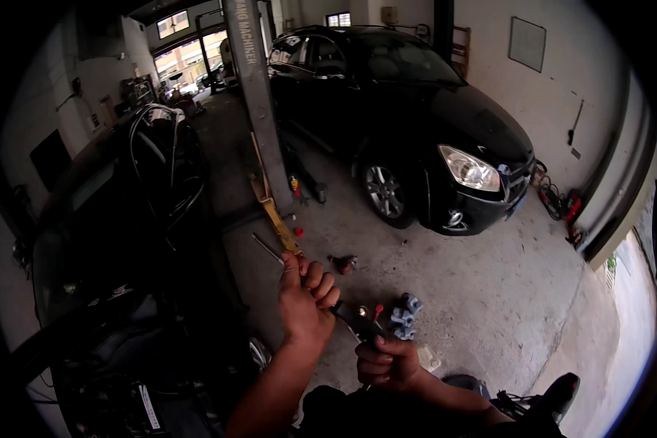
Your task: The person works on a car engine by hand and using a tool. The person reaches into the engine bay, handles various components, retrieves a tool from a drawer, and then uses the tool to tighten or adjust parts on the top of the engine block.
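– Bare forearms come nearest to the camera, the left forearm (274, 390) and the right forearm (456, 401), with dark cloth (343, 412) at six o'clock. How do the hands stand?

– Both are closed. The left hand (306, 299) makes a fist around a silver bar (268, 249), whose free end points to ten o'clock. The right hand (388, 363) grips a black handle (358, 321), just below the centre, toward five o'clock.

– Is it one tool?

– I cannot tell with certainty, because the left fingers hide the middle. But bar and handle lie almost on one line, so I suppose yes.

– Why two hands on it, then?

– In my judgement, the left steadies the thin part, while the right has the thicker part, which is easier to hold firmly.

– And their pose?

– The left forearm rises toward one o'clock, its thumb along the bar. The right forearm runs toward ten o'clock, lower, with its thumb resting upon the handle.

– What lies around?

– Grey-blue blocks (405, 317) are on the floor (482, 292), at one o'clock from the right hand, grouped perhaps to be within reach. A yellow lift arm (276, 217) is at eleven o'clock beyond the left hand, and a black car (452, 109) stands at one o'clock.
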A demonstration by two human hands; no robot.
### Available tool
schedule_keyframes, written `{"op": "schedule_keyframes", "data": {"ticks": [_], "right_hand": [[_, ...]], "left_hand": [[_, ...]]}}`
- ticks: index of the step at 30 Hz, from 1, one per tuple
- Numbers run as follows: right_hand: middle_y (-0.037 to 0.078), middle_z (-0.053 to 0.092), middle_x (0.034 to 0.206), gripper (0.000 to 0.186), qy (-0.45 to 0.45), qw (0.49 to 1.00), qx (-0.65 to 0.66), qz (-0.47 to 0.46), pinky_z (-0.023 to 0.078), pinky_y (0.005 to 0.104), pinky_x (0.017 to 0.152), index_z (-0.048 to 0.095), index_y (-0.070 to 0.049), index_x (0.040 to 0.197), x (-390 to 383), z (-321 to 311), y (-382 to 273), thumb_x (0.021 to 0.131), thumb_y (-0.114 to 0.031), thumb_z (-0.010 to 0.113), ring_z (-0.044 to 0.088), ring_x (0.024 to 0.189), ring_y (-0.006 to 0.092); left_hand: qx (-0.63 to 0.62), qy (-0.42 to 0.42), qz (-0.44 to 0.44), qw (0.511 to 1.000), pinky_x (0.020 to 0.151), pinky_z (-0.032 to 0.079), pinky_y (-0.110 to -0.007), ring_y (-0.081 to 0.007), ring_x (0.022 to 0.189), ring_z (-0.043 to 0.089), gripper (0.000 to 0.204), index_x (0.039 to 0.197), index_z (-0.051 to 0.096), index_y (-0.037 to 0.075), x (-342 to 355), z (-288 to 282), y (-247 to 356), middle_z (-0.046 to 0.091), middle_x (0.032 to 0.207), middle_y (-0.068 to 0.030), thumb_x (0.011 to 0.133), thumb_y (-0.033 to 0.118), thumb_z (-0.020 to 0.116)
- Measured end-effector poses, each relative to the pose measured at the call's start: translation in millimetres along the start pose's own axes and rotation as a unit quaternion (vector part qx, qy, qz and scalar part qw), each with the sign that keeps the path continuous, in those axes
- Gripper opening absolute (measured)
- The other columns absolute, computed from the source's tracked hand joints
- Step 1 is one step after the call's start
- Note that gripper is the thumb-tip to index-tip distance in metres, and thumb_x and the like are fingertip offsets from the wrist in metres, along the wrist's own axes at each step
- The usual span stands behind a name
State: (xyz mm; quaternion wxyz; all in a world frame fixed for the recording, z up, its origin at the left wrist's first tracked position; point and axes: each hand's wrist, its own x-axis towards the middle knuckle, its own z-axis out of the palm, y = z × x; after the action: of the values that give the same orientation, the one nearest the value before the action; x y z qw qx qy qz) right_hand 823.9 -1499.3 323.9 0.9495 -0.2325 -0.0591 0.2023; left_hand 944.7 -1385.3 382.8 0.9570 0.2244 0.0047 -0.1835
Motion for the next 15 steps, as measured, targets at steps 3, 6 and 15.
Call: {"op": "schedule_keyframes", "data": {"ticks": [3,6,15], "right_hand": [[-0.002,0.039,0.058,0.059,-0.034,0.996,0.058,0.06,0.03,0.0263,0.042,0.035,-0.011,0.142,142.9,23.4,10.6,0.088,-0.012,0.06,0.039,0.046,0.01],[0.009,0.058,0.074,0.064,0.035,0.641,-0.73,-0.233,0.045,0.0315,0.052,0.038,-0.008,0.139,267.0,21.2,10.6,0.082,-0.012,0.067,0.055,0.057,0.0164],[0.007,0.061,0.074,0.066,0.109,0.815,-0.561,-0.089,0.048,0.0308,0.058,0.033,-0.004,0.141,552.5,19.9,-73.2,0.082,-0.006,0.062,0.06,0.061,0.0189]], "left_hand": [[0.049,-0.039,0.042,0.997,0.04,0.014,-0.023,-0.0055,0.046,0.016,0.036,0.076,0.038,0.016,65.6,-20.7,124.3,0.022,0.06,0.0064,0.1,0.043,0.04],[0.194,0.014,0.094,0.976,0.04,0.013,-0.022,-0.0048,0.046,0.016,0.037,0.076,0.038,0.016,138.1,-33.8,208.9,0.02,0.059,0.007,0.1,0.044,0.041],[-0.107,-0.064,-0.054,0.991,0.039,0.014,-0.022,-0.0053,0.046,0.017,0.035,0.075,0.039,0.014,443.2,-94.6,349.9,0.023,0.06,0.0061,0.102,0.037,0.04]]}}
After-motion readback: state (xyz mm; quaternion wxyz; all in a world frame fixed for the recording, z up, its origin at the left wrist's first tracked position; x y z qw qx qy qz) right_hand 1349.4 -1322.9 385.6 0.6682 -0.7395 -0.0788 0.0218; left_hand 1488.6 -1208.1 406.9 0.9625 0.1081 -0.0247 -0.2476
